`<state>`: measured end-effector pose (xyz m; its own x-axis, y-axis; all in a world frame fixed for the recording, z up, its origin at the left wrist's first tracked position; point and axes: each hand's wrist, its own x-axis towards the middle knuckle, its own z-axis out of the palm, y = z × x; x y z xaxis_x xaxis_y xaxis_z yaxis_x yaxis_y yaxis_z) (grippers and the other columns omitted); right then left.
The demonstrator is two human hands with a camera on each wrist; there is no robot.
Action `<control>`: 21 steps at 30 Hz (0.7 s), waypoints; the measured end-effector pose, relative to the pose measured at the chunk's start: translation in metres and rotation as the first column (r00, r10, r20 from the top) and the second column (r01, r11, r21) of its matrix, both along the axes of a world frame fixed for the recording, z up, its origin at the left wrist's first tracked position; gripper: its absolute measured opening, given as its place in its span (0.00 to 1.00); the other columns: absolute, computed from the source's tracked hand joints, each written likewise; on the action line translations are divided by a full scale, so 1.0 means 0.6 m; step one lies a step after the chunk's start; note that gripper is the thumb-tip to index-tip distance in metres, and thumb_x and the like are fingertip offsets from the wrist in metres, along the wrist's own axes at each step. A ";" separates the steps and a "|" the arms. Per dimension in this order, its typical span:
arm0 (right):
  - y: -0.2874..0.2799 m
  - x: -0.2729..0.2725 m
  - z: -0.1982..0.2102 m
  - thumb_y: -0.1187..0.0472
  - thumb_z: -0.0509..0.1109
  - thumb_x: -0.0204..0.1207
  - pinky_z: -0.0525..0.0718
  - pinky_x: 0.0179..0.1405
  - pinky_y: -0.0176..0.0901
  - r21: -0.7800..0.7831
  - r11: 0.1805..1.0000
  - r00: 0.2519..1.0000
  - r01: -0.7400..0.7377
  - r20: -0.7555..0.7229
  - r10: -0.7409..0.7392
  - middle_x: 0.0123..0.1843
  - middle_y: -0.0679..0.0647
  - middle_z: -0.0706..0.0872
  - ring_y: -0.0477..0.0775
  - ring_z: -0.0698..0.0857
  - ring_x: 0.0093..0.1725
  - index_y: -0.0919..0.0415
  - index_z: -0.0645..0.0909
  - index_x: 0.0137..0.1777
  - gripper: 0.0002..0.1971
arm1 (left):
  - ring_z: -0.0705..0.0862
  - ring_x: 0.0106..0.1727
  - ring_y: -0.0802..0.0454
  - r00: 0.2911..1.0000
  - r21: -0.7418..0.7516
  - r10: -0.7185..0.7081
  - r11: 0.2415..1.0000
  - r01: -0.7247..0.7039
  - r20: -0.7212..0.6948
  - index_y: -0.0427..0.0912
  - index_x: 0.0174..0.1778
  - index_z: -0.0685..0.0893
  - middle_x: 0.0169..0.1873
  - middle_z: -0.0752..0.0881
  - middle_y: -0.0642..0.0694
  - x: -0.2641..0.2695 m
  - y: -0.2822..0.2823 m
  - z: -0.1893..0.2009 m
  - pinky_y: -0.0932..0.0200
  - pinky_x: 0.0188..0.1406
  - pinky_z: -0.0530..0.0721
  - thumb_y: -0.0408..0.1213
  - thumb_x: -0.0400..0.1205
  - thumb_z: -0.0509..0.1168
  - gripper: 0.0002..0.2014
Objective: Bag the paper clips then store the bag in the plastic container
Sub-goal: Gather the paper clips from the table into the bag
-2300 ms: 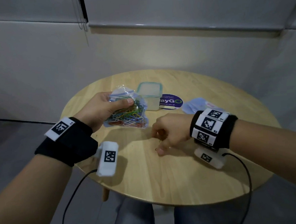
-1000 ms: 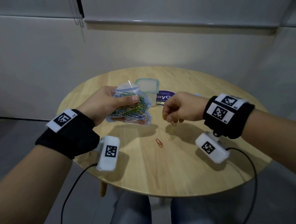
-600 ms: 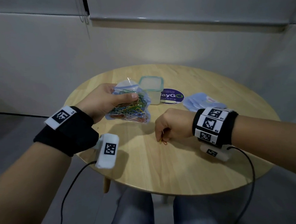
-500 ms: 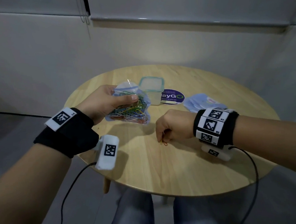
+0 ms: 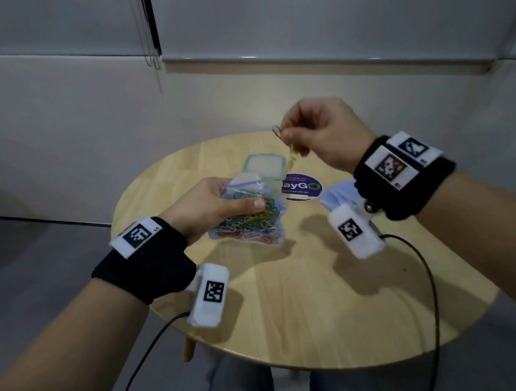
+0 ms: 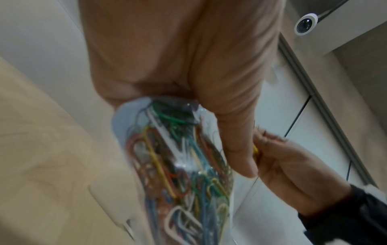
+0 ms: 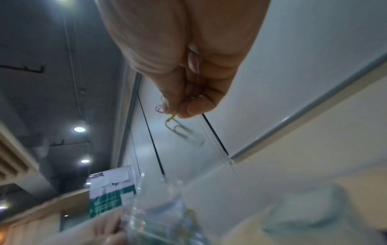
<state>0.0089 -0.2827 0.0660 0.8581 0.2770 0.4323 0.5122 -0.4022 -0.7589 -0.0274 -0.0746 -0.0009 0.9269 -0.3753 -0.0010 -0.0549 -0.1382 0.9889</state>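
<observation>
A clear zip bag (image 5: 247, 219) full of coloured paper clips (image 6: 180, 174) rests on the round wooden table (image 5: 319, 298). My left hand (image 5: 211, 206) grips its upper part, thumb across the front. My right hand (image 5: 313, 130) is raised above and behind the bag, pinching a few loose paper clips (image 7: 180, 127) that dangle from thumb and fingertips. The small plastic container (image 5: 265, 172), with a teal rim, stands just behind the bag; its front is hidden by the bag's mouth.
A round purple sticker (image 5: 302, 187) lies right of the container. A pale blue piece, perhaps the lid or more bags (image 5: 337, 196), lies under my right wrist. Walls rise behind the table, and the near table edge (image 5: 293, 365) is above my knees.
My right hand has lifted from the table surface, where it picked up clips, to high above the bag and container. The left hand and bag have stayed in place.
</observation>
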 end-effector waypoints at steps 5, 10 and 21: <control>0.051 -0.013 0.011 0.72 0.73 0.69 0.82 0.27 0.39 0.047 0.994 0.988 -0.098 0.127 0.091 0.27 0.51 0.82 0.47 0.81 0.25 0.57 0.80 0.34 0.10 | 0.90 0.47 0.43 0.999 -0.137 -0.048 0.990 0.045 -0.017 0.32 0.54 0.88 0.49 0.91 0.34 -0.014 -0.031 0.007 0.53 0.51 0.89 0.35 0.70 0.73 0.18; 0.039 -0.024 -0.008 0.72 0.75 0.68 0.82 0.32 0.33 -0.020 0.994 0.990 -0.106 0.096 0.107 0.30 0.50 0.84 0.41 0.81 0.27 0.61 0.83 0.38 0.07 | 0.89 0.50 0.41 0.999 -0.209 -0.030 0.978 0.022 -0.036 0.31 0.55 0.87 0.52 0.90 0.32 -0.014 -0.036 0.008 0.50 0.57 0.87 0.36 0.69 0.73 0.19; 0.017 -0.050 0.011 0.63 0.70 0.76 0.75 0.43 0.26 -0.411 0.907 0.996 -0.093 -0.028 0.090 0.41 0.43 0.82 0.36 0.78 0.36 0.55 0.90 0.50 0.08 | 0.89 0.53 0.39 0.999 -0.223 -0.044 0.974 0.040 -0.014 0.31 0.58 0.86 0.55 0.89 0.31 -0.014 -0.036 0.006 0.47 0.58 0.86 0.35 0.71 0.73 0.20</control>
